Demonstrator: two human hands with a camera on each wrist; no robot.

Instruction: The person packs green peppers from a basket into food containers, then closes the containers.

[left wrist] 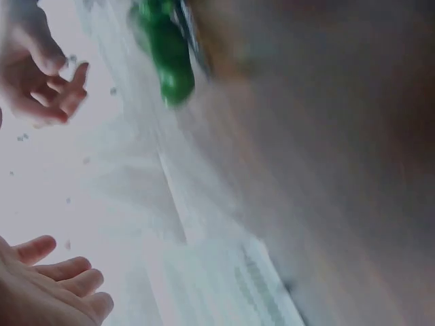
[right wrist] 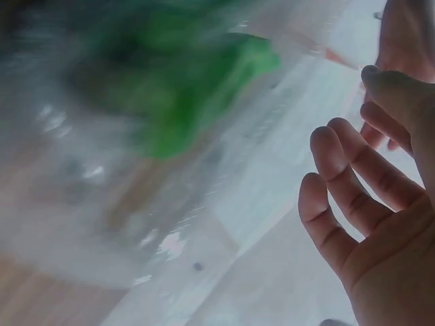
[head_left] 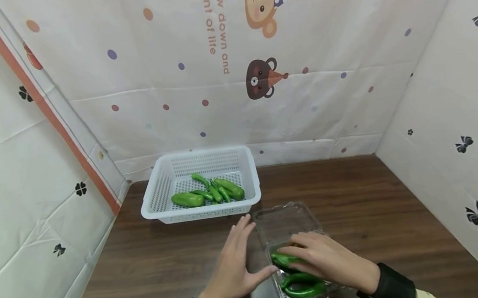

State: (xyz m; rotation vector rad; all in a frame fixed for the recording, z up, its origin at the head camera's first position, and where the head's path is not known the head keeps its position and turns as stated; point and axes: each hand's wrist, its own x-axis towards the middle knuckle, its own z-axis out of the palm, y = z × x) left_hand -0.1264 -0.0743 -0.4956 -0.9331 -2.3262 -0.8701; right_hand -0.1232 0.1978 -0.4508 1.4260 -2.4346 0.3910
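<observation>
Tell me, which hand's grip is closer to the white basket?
Left. The left grip is just in front of the white basket, by its near right corner. The right grip is farther away, over the green peppers in the clear box.

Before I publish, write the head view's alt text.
A person's right hand is over green peppers in an open clear plastic box on a brown table, with the left hand beside the box. Behind, a white basket holds more green peppers.
</observation>
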